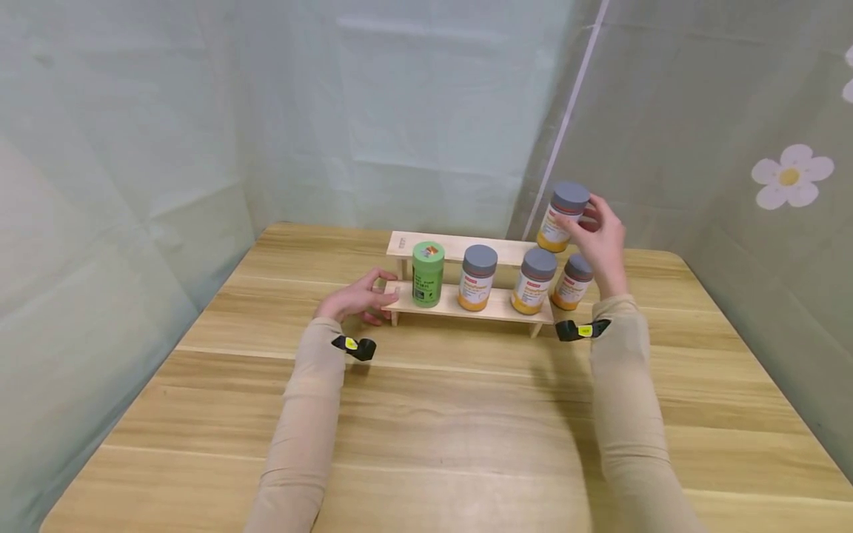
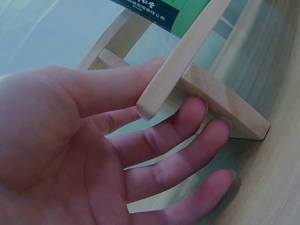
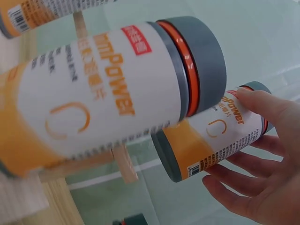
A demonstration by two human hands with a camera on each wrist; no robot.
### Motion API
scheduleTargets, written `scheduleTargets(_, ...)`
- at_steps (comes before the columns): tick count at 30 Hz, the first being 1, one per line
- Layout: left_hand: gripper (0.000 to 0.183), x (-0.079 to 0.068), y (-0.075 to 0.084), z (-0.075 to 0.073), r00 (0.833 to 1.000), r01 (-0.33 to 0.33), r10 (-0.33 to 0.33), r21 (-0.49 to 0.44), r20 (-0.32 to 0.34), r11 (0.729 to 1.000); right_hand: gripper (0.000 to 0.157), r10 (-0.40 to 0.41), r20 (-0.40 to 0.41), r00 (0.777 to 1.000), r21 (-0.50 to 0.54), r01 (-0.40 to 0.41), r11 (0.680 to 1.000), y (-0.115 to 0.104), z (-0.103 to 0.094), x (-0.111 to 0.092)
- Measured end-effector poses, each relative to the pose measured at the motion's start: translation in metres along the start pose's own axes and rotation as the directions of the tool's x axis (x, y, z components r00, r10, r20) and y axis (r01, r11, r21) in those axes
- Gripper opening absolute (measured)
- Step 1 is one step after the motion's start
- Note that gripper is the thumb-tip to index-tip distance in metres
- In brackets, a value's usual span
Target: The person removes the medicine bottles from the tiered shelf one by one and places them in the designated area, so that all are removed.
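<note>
A two-tier wooden rack (image 1: 460,243) stands on the table. My left hand (image 1: 360,297) pinches the left end of its lower board (image 2: 173,65), thumb on top and fingers curled underneath. In my right hand (image 1: 603,240) is a grey-lidded supplement jar (image 1: 563,215), gripped between thumb and fingers at the upper board's right end. Whether its base touches that board cannot be told. On the lower tier stand a green canister (image 1: 427,277) and two similar grey-lidded jars, one in the middle (image 1: 477,280), the other on the right (image 1: 533,283).
Right of the rack, below my right hand, another grey-lidded jar (image 1: 573,285) stands on the wooden table (image 1: 460,414). A pale curtain (image 1: 426,111) hangs behind the table. One large jar (image 3: 108,89) fills much of the right wrist view.
</note>
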State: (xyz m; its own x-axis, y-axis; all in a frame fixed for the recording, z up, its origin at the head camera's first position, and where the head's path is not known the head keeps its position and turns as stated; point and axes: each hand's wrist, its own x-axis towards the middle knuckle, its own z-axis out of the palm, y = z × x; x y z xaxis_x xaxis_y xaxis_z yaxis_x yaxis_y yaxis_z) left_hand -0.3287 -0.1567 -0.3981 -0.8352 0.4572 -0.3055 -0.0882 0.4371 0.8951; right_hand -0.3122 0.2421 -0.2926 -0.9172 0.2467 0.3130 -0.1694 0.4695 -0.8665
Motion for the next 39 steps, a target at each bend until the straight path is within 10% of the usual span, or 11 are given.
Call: scheduleTargets(39,0.055,-0.011,-0.001,0.001,1.000,0.001,-0.001,0.022,0.009,1.000,0.054,-0.021,-0.251,0.968,0.028,0.029,0.999,0.040,-0.054,-0.026)
